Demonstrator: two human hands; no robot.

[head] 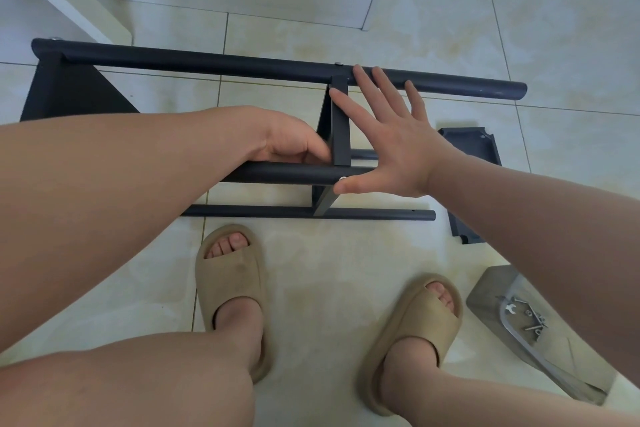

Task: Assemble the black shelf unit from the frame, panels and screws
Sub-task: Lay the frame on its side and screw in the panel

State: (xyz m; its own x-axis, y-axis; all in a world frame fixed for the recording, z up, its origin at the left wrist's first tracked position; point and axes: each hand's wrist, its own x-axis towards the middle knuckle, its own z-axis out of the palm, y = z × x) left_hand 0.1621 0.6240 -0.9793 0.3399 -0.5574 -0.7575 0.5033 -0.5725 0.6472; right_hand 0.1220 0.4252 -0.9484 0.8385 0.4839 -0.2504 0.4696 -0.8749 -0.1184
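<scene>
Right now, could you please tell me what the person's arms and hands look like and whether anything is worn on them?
The left forearm and right forearm are bare up to the picture's edge, with no sleeves showing. The left hand and right hand are ungloved, and no ring, watch, bracelet or marking is visible on either.

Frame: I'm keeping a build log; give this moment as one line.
frame: on floor | left hand: curled at near tube, grip unclear | right hand: open, spread over panel | screws: on bag
</scene>
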